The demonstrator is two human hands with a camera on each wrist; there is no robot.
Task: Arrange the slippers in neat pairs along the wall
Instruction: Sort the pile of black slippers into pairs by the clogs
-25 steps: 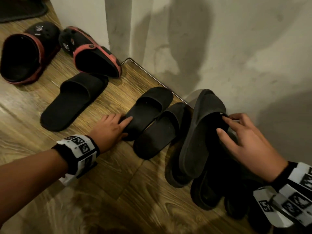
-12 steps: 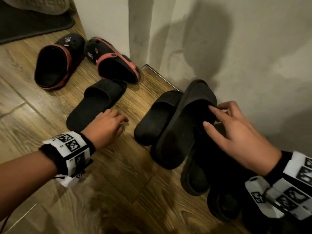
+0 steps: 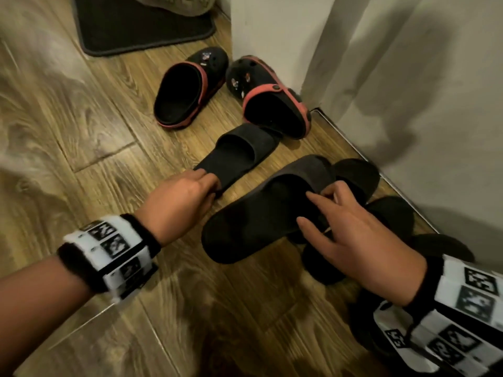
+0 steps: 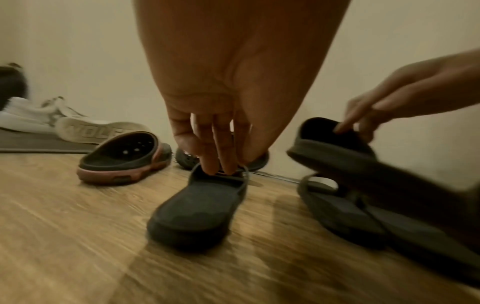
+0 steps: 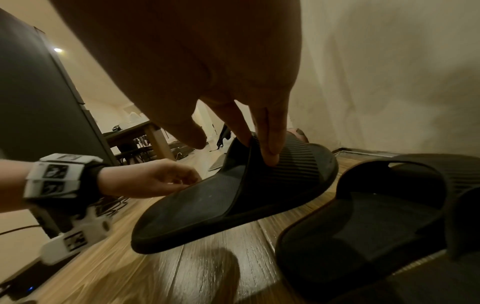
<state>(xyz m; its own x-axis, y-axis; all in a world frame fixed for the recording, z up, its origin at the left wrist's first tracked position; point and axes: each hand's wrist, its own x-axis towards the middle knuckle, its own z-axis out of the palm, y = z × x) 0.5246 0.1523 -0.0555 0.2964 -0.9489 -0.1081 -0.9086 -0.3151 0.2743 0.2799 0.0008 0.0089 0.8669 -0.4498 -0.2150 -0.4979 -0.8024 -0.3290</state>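
Note:
A lone black slide (image 3: 236, 156) (image 4: 197, 209) lies on the wooden floor, toe toward the clogs. My left hand (image 3: 206, 186) (image 4: 221, 162) is at its heel end, fingers and thumb curled onto it. My right hand (image 3: 326, 213) (image 5: 259, 144) pinches the ribbed strap of a second black slide (image 3: 258, 221) (image 5: 207, 205) and holds it tilted above the floor. Beneath and behind it, several more black slides (image 3: 392, 213) (image 5: 363, 205) lie along the wall (image 3: 408, 77), partly hidden by my right hand.
Two black clogs with red trim (image 3: 187, 88) (image 3: 272, 102) stand near the wall corner. A dark mat (image 3: 141, 23) lies beyond them, with white sneakers (image 4: 31, 117) on it. A metal strip (image 3: 353, 151) runs along the wall base. Bare floor (image 3: 81, 131) is to the left.
My left hand has left the pair by the wall and moved left to the lone slide's heel. My right hand has carried the lifted slide leftward, lower and flatter.

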